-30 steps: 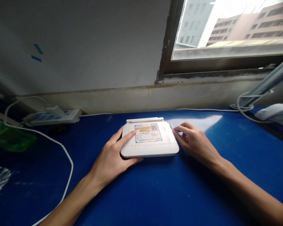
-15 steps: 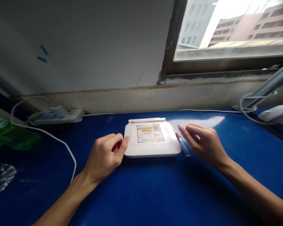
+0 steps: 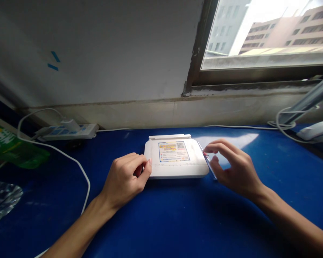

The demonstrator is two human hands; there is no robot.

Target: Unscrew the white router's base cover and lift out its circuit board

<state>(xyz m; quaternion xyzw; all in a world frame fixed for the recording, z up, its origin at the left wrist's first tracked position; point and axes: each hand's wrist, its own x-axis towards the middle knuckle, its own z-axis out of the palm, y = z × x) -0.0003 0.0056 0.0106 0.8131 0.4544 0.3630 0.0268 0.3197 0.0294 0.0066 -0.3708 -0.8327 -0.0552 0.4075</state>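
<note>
qr-code label (image 3: 174, 152) on white router (image 3: 177, 170)

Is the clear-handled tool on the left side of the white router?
No, the clear-handled tool is beside the right edge of the white router.

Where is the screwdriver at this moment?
In the head view, the screwdriver is right of centre, between the right edge of the white router and the right hand.
</note>
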